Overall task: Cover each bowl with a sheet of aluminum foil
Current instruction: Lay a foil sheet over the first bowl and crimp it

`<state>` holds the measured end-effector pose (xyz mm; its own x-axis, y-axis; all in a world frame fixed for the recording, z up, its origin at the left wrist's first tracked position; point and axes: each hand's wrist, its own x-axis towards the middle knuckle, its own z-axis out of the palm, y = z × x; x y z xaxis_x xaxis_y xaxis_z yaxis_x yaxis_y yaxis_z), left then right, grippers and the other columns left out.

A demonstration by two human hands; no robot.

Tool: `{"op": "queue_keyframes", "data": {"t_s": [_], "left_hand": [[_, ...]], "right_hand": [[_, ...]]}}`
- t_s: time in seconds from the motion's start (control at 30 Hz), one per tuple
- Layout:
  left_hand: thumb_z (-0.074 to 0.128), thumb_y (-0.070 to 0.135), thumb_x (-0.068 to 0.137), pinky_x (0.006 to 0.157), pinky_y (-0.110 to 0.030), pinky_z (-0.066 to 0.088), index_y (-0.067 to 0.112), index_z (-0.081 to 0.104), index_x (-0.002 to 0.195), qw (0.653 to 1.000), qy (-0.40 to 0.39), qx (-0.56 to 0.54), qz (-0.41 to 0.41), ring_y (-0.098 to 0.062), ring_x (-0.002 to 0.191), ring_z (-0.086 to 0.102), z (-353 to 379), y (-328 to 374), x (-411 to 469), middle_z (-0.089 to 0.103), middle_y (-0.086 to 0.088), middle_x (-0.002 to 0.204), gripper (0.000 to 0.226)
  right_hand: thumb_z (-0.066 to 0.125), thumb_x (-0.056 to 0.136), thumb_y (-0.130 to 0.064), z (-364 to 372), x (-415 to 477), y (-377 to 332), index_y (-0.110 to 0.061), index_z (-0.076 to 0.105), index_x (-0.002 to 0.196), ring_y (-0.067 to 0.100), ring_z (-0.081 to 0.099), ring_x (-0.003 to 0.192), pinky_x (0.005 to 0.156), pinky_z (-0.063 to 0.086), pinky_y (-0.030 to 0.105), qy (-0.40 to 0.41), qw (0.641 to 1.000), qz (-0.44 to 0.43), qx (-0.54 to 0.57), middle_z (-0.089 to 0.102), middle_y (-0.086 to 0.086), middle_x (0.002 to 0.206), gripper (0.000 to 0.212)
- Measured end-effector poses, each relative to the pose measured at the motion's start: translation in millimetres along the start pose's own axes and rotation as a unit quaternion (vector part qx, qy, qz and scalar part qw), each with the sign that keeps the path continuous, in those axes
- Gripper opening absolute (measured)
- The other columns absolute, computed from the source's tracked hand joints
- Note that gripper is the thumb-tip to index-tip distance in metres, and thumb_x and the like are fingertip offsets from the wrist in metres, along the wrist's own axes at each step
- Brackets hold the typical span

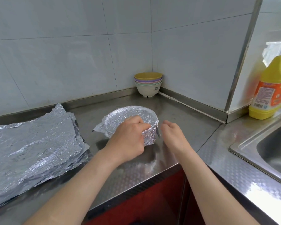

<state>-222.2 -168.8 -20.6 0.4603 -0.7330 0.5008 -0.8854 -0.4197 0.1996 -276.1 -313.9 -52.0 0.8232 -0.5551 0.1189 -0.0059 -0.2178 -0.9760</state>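
Note:
A bowl wrapped in aluminum foil point(130, 117) stands in the middle of the steel counter point(177, 111). My left hand point(128, 137) rests on its near rim and side, with fingers curled over the foil and pressing it down. My right hand point(172, 132) hovers just right of the bowl, fingers loosely bent, holding nothing. A foil flap sticks out at the bowl's left. Several loose foil sheets point(32, 142) lie stacked at the left. A stack of coloured bowls point(148, 83), yellow on top, sits in the far corner.
A yellow detergent bottle point(269, 88) stands at the right by the wall edge. A steel sink point(274, 150) lies at the far right. Tiled walls bound the counter at the back. The counter's front edge runs just below my forearms.

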Motion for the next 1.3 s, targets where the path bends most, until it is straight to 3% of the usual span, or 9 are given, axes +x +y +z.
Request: {"op": "queue_keyframes", "data": {"t_s": [0.07,0.13,0.23,0.43,0.6,0.77,0.9,1.17,1.3], "left_hand": [[0.059,-0.002,0.076,0.079,-0.040,0.047,0.009,0.069,0.106,1.000,0.002,0.007,-0.013,-0.025,0.090,0.053,1.3,4.2,0.9,0.055,-0.004,0.091,0.034],[0.058,0.002,0.079,0.081,-0.036,0.044,0.012,0.064,0.115,1.000,-0.008,0.003,-0.024,-0.023,0.092,0.051,2.4,11.9,4.3,0.053,-0.003,0.094,0.038],[0.060,0.016,0.085,0.087,-0.028,0.039,0.018,0.055,0.129,0.999,-0.046,-0.003,-0.020,-0.020,0.104,0.048,-2.2,23.7,9.2,0.052,0.000,0.106,0.044],[0.056,0.045,0.091,0.104,-0.026,0.028,0.026,0.059,0.128,0.984,0.050,-0.003,-0.168,-0.015,0.129,0.039,-25.9,-14.3,9.6,0.048,0.004,0.138,0.041],[0.047,0.050,0.094,0.112,-0.033,0.026,0.026,0.057,0.132,0.960,-0.033,-0.061,-0.272,-0.020,0.138,0.034,-13.8,-46.2,17.7,0.036,-0.005,0.152,0.046],[0.042,0.047,0.096,0.108,-0.037,0.031,0.024,0.055,0.133,0.963,-0.033,-0.032,-0.266,-0.024,0.132,0.039,-6.6,-45.7,18.7,0.044,-0.005,0.143,0.045],[0.035,0.045,0.100,0.112,-0.036,0.021,0.024,0.045,0.142,0.961,-0.058,0.001,-0.270,-0.021,0.143,0.022,-7.9,-38.3,18.3,0.025,-0.006,0.157,0.049],[0.031,0.046,0.100,0.113,-0.038,0.020,0.021,0.042,0.142,0.958,-0.070,-0.008,-0.278,-0.020,0.147,0.013,-10.6,-29.8,12.5,0.020,-0.009,0.158,0.051],[0.030,0.044,0.099,0.113,-0.040,0.023,0.014,0.048,0.135,0.957,-0.059,-0.007,-0.285,-0.028,0.143,0.019,-2.4,-18.7,11.6,0.029,-0.019,0.151,0.050]], "right_hand": [[0.047,0.092,-0.031,9.2,1.9,-0.8,-0.018,0.058,0.117,0.015,0.055,0.106,0.090,0.042,0.027,-0.006,0.994,0.032,0.100,0.054,-0.007,0.110,0.031],[0.051,0.091,-0.041,20.8,6.0,-1.1,-0.017,0.043,0.142,0.016,0.043,0.132,0.109,0.035,0.034,0.009,0.980,0.063,0.189,0.045,-0.008,0.137,0.057],[0.053,0.091,-0.039,27.5,10.4,-0.7,-0.020,0.055,0.125,0.016,0.047,0.127,0.107,0.037,0.035,0.048,0.968,0.069,0.236,0.051,-0.003,0.131,0.039],[0.053,0.089,-0.049,21.0,12.8,-5.7,-0.016,0.049,0.139,0.020,0.052,0.127,0.108,0.039,0.040,0.062,0.965,0.088,0.239,0.055,0.001,0.138,0.060],[0.052,0.088,-0.047,36.5,12.0,-11.1,-0.017,0.052,0.135,0.018,0.055,0.122,0.108,0.040,0.043,0.075,0.959,0.107,0.252,0.058,-0.001,0.133,0.056],[0.035,0.101,-0.025,37.4,10.9,-14.4,-0.007,0.059,0.087,0.025,0.061,0.089,0.079,0.045,0.032,0.088,0.962,0.101,0.236,0.066,0.019,0.100,0.033],[0.037,0.103,-0.025,40.8,11.2,-15.2,-0.018,0.058,0.081,0.021,0.061,0.091,0.088,0.047,0.035,0.094,0.948,0.114,0.282,0.064,-0.001,0.085,0.031],[0.048,0.095,-0.042,29.1,9.2,-15.5,-0.017,0.058,0.126,0.023,0.061,0.112,0.104,0.044,0.045,0.084,0.941,0.152,0.291,0.065,0.003,0.122,0.041],[0.043,0.095,-0.017,31.9,-1.4,-16.2,-0.011,0.062,0.081,0.026,0.059,0.081,0.075,0.047,0.037,0.134,0.929,0.126,0.322,0.064,0.006,0.082,0.024]]}}
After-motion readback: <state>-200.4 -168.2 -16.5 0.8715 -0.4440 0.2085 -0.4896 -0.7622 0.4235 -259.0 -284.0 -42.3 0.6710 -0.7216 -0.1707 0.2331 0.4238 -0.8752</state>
